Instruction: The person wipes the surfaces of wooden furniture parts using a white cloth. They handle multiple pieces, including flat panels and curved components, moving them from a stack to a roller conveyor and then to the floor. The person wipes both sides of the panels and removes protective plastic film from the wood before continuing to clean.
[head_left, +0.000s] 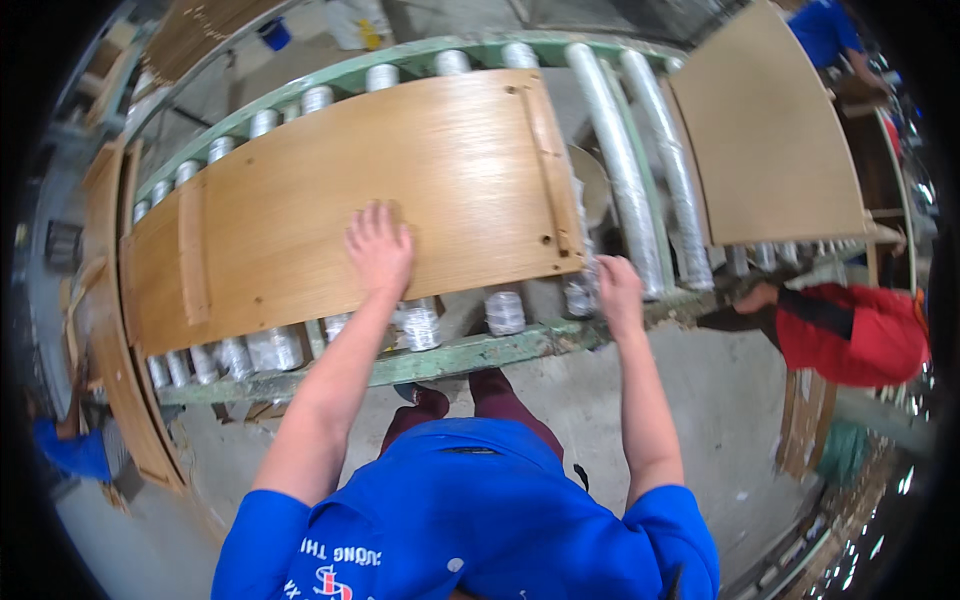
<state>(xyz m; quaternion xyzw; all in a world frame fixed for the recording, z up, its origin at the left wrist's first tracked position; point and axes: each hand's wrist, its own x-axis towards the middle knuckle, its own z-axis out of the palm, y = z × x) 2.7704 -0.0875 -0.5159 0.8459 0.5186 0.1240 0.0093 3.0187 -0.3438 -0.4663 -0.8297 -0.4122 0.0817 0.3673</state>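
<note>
Your left hand lies spread on the wooden panel atop the roller conveyor; your right hand curls, hold unclear, beside the panel's near right corner, bare rollers further right.

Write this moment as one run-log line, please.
left hand flat on wooden panel | right hand curled near panel's corner | panel on roller conveyor

Left fingers spread on wooden panel atop rollers; right fingers near its corner.
</note>
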